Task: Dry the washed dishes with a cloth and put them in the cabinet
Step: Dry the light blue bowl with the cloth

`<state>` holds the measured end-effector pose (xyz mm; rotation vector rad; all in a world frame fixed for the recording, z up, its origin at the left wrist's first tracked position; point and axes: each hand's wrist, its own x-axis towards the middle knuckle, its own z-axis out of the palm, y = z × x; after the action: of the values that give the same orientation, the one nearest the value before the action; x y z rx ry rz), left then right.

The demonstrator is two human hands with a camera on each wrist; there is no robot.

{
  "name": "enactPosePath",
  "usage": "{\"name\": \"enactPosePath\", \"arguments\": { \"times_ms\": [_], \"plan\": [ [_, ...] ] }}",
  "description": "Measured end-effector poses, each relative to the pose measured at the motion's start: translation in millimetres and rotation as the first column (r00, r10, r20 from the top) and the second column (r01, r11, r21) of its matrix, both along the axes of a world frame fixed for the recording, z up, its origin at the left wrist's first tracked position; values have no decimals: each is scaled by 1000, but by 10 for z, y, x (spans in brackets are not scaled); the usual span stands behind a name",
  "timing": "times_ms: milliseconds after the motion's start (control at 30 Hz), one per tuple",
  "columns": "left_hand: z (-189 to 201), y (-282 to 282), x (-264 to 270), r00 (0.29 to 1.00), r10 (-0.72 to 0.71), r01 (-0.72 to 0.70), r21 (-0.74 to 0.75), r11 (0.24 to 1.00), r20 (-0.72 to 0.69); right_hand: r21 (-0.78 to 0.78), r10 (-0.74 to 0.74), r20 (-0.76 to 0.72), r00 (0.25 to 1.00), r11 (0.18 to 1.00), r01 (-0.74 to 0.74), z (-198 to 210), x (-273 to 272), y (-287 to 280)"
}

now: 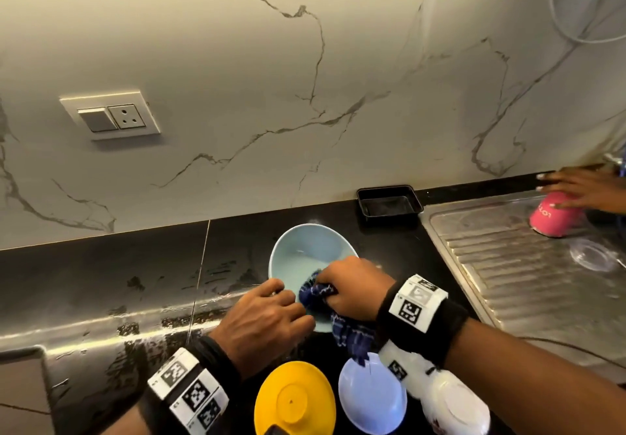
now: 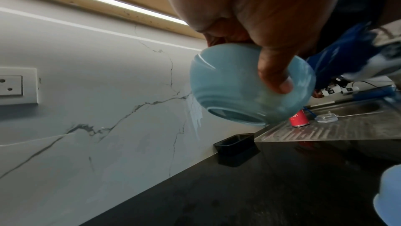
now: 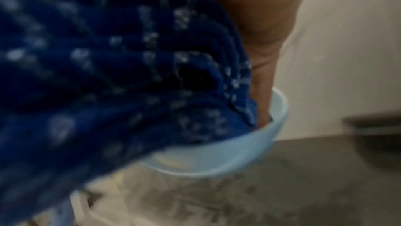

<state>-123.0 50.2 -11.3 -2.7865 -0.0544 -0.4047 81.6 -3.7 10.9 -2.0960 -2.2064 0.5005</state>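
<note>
- Drying is the step in hand: the pale blue bowl (image 1: pixel 306 258) sits at lower centre of the head view, tilted and lifted off the black tabletop (image 1: pixel 101 285), with the dark blue patterned cloth (image 1: pixel 318 294) bunched inside it.
- Next, by my judgement, the cloth must cover the rest of the inner wall and the outside before the bowl goes to the cabinet, which no view shows.
- Left hand (image 1: pixel 261 316) grips the bowl's near rim, fingers curled; the left wrist view shows its thumb (image 2: pixel 275 75) pressed on the outer wall.
- Right hand (image 1: pixel 349 285) is closed round the cloth, pressing it into the bowl.
- At the bottom edge lie a yellow dish (image 1: pixel 294 397), a light blue dish (image 1: pixel 372 397) and a white dish (image 1: pixel 450 404), probably waiting.
- At right, another person's hand (image 1: pixel 582 187) rests on a pink cup (image 1: pixel 555 217) on the steel drainboard (image 1: pixel 508 265); a black tray (image 1: pixel 389 202) stands by the wall.
</note>
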Motion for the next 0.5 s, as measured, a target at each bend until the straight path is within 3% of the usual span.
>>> {"name": "enactPosePath", "arguments": {
  "times_ms": [167,300,500],
  "plan": [
    [-106,-25,57,1000,-3,2,-43,999,-5,-239,29,-396,918,962,-134,123,349,-29],
    [-146,27,145,999,40,-43,-125,991,-26,-269,-11,-562,827,948,-170,289,868,-90],
    [-327,132,329,993,114,-116,-260,959,-23,-44,-156,-581,798,986,161,101,1756,235]
  ]
}}
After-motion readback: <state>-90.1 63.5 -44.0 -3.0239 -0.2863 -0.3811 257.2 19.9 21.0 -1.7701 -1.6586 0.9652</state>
